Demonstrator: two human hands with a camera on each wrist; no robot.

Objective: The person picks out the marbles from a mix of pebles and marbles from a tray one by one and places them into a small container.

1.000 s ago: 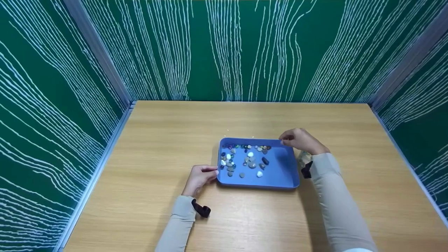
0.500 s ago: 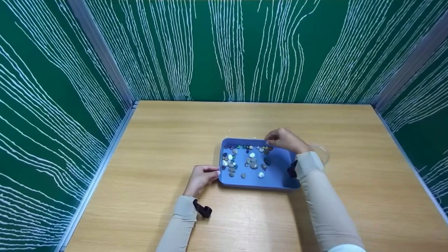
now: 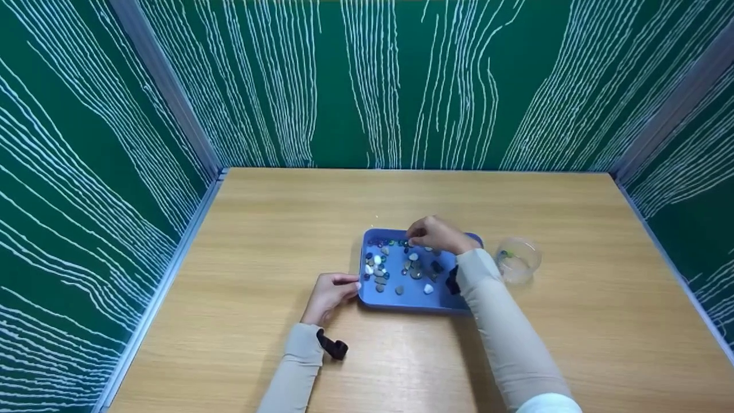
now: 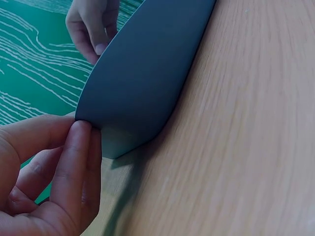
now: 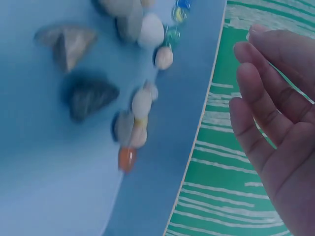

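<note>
A blue rectangular tray (image 3: 413, 300) holds pebbles and glass marbles. My left hand (image 3: 330, 295) pinches its left rim between thumb and fingers; the left wrist view shows the fingertips right at the rim's edge. Over the tray's far rim is my right hand (image 3: 438, 234), fingers bent and tips drawn toward each other. I cannot tell whether something small sits between them. Below it, marbles (image 3: 393, 243) line the far wall. In the right wrist view, a dark stone (image 5: 93, 101), an orange stone (image 5: 127, 159) and a white pebble (image 5: 151, 30) lie inside the tray.
A clear round cup (image 3: 530, 264) with something green inside stands right of the tray. Tiny pale specks lie on the wooden table (image 3: 275, 229) behind the tray. Green walls with white lines (image 3: 330, 86) enclose the table on three sides.
My right hand has moved left along the far rim, from the tray's far right corner to near its middle, uncovering the clear cup. The left hand keeps its hold on the tray.
</note>
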